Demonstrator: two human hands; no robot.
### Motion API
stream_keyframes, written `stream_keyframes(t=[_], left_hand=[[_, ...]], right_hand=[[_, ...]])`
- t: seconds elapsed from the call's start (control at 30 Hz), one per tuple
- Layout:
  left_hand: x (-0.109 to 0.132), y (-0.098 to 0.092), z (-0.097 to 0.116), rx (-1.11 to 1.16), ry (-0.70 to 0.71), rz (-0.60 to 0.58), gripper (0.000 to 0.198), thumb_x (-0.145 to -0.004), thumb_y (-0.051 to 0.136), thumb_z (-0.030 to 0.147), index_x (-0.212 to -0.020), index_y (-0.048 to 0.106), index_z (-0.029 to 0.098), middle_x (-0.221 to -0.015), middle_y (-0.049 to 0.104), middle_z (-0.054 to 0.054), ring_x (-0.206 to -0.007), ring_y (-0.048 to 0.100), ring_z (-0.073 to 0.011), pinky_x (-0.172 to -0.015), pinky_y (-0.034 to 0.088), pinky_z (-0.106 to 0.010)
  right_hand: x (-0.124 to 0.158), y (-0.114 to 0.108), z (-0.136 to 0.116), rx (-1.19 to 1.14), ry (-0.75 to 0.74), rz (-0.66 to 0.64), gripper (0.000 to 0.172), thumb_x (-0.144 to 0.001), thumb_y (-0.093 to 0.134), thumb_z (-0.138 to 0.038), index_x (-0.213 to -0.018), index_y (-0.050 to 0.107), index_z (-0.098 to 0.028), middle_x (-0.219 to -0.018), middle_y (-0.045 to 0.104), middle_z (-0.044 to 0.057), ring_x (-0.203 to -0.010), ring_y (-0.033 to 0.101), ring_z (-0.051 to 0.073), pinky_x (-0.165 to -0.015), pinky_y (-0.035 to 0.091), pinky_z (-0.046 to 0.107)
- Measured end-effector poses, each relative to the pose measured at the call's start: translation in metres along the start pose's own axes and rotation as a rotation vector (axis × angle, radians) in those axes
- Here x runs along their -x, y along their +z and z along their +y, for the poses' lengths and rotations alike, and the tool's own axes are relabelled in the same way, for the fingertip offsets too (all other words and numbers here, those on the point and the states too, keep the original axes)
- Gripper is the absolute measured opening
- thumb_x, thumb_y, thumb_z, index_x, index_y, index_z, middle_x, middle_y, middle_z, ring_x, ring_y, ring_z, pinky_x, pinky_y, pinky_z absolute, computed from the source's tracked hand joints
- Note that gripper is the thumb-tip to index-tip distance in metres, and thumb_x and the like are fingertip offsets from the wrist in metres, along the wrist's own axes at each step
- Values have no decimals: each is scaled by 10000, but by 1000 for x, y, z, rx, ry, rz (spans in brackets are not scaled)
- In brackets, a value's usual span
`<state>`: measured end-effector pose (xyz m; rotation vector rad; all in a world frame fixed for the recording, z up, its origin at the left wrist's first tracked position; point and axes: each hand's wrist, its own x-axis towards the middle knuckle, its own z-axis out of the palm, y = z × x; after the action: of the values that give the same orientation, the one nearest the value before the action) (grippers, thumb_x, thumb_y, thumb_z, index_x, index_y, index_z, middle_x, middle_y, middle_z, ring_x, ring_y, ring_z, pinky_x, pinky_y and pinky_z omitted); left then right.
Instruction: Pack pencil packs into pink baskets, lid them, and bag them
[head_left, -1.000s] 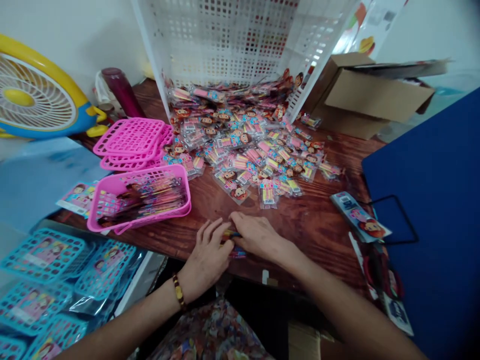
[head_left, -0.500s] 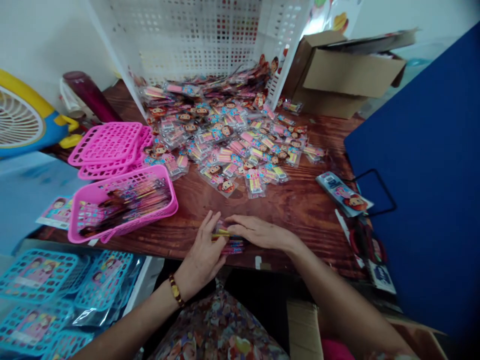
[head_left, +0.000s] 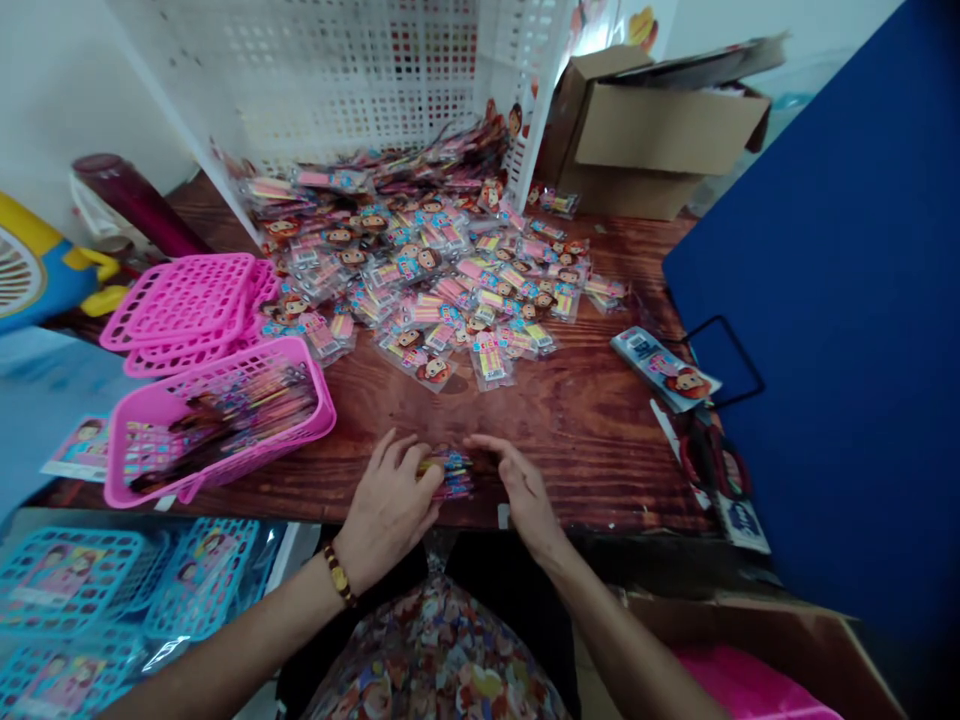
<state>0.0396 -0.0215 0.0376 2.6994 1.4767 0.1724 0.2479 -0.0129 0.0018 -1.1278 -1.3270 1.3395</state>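
At the table's front edge, my left hand (head_left: 391, 500) curls its fingers over the left end of a small stack of printed plastic packets (head_left: 454, 474). The packets stand on edge, pressed side by side. My right hand (head_left: 529, 495) is just right of the stack, thumb and fingers apart, holding nothing. Beyond my hands spreads a loose heap of similar clear packets (head_left: 450, 285) with pink and yellow strips and a cartoon girl. Left of my hands sits a pink basket (head_left: 322, 415), partly filled with rows of such packets.
A white perforated crate (head_left: 315, 90) lies behind the heap. Pink baskets (head_left: 187, 300) are stacked at left, near a dark red bottle (head_left: 142, 205). Blue baskets (head_left: 75, 575) lie lower left. At right are a bundle of printed cards (head_left: 664, 370), scissors (head_left: 712, 460), a cardboard box (head_left: 660, 130) and a blue panel (head_left: 817, 300).
My right hand has come off the top of the packet stack and turned to its right side, fingers parted. My left hand stays on the stack. The view has shifted slightly right.
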Motion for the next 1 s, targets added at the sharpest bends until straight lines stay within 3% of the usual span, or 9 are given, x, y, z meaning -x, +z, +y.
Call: stream_keyframes(t=[0.1,0.23,0.43,0.5,0.6,0.7,0.77,0.9,1.0], left_hand=[[1,4,-6,23,8,17,329,-854,589,222,-1174,539,165,-1242,540,-155,-1122,509,-306,-951,444,-490],[4,12,-13,93,18,82,557,-864,565,184,-1379,357,145,-1221,527,-160,-1088,519,-289,-901,465,-452],[3,12,-15,133,-27,103,851,-847,595,199,-1517,71,168,-1272,486,-163,-1136,517,-281,-936,462,-433],[0,5,-11,81,-79,47,853,-817,630,209,-1504,128,145,-1296,475,-174,-1167,503,-294,-947,459,-436],[-7,-5,-5,-46,-84,-114,570,-801,638,225,-1323,424,141,-1119,574,-122,-1032,557,-294,-902,466,-471],[-12,-8,-2,-82,-43,-191,345,-798,631,229,-1122,525,172,-1015,594,-68,-972,569,-262,-986,411,-505],[-13,-5,-4,-65,-48,-201,388,-787,624,205,-1155,502,184,-1073,589,-68,-1010,564,-248,-1003,411,-464],[-8,13,-10,-30,-94,-220,497,-760,593,145,-1232,453,210,-1162,578,-73,-1043,560,-239,-908,471,-376],[-4,26,-15,-16,-81,-176,526,-739,596,143,-1240,458,218,-1167,584,-77,-1049,561,-248,-915,471,-384]], right_hand=[[2,5,-7,71,-51,-71,404,-975,419,-473,-1272,538,-227,-1293,610,93,-1189,582,212,-1031,455,384],[-14,-4,-17,437,-190,-282,601,-839,675,-353,-1387,453,-247,-1385,513,96,-1286,490,231,-1081,400,400],[-14,0,-1,688,-381,-303,319,-928,520,-201,-1237,587,-238,-1243,614,87,-1166,561,208,-1002,453,389],[-9,0,0,687,-413,-298,263,-946,505,-222,-1184,615,-247,-1217,636,75,-1147,569,205,-990,452,391],[-13,-9,-10,599,-360,-367,247,-925,573,-286,-1165,616,-251,-1178,660,51,-1095,599,194,-965,465,368],[-50,-26,-27,547,-259,-404,368,-892,623,-382,-1230,581,-244,-1189,663,49,-1084,617,191,-958,473,344],[-93,-36,-33,667,-255,-269,372,-924,561,-397,-1250,576,-219,-1248,635,80,-1157,579,201,-1005,439,359],[-192,-43,-27,1153,-180,78,520,-943,489,-446,-1385,482,-174,-1496,403,177,-1412,302,298,-1107,286,521],[-237,-40,-15,1338,-118,86,619,-964,407,-501,-1494,332,-190,-1590,229,164,-1466,153,336,-1120,210,582]])
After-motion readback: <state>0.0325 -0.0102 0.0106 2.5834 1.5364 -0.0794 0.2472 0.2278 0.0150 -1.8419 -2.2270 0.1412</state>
